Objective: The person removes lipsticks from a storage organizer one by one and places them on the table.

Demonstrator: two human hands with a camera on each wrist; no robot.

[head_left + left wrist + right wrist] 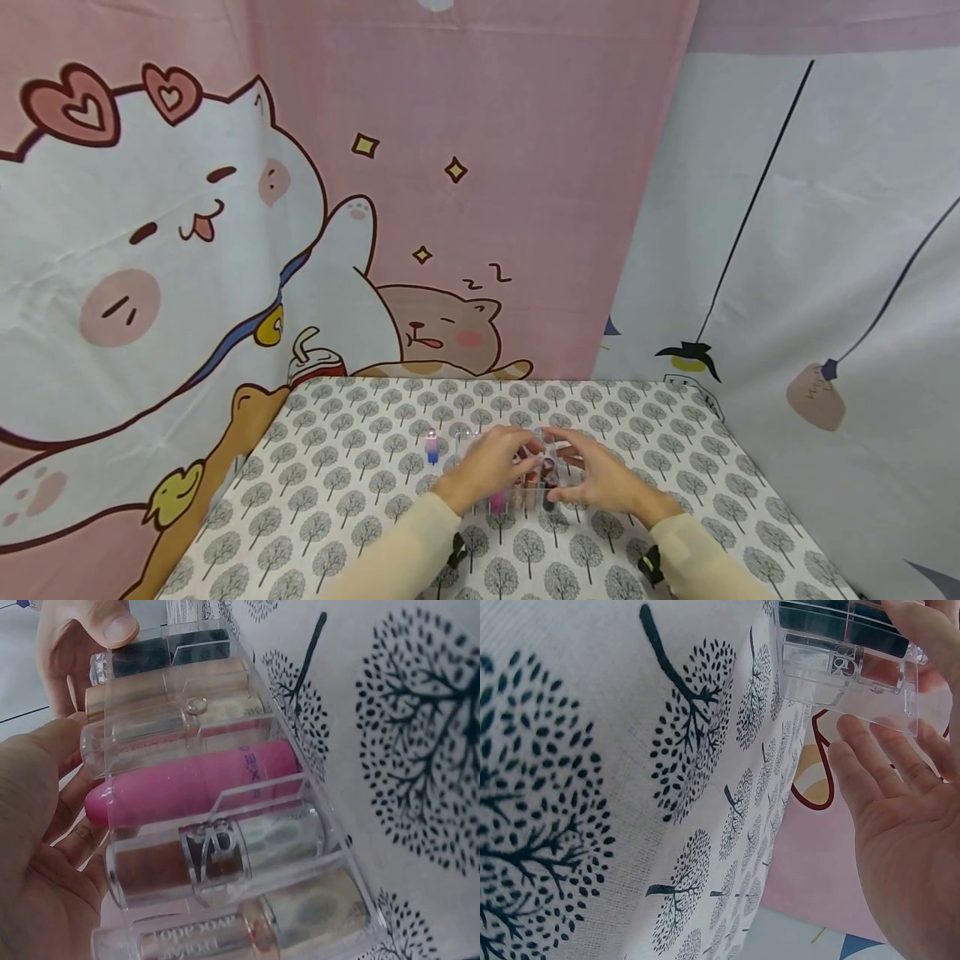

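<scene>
A clear plastic lipstick organizer [341, 825] with dividers stands on the patterned cloth, holding several tubes. Among them are a bright pink lipstick [195, 784], a gold tube [161, 686], a black tube [169, 654] and a clear-capped brown-red lipstick [150, 870]. My left hand [491, 462] arches over the organizer from the left, its thumb close to the tube tops and its other fingers loosely bent behind. From the right, my right hand [603, 479] spans the organizer's end. Its thumb [922, 626] is right at the black tube's end; the other fingers reach out behind the clear wall.
A small pink-and-blue bottle [431, 447] stands left of the organizer. The table [337, 500] wears a white cloth printed with grey trees. Behind it hangs a pink curtain [480, 83] with cartoon animals, and a pale curtain [840, 208] hangs to the right.
</scene>
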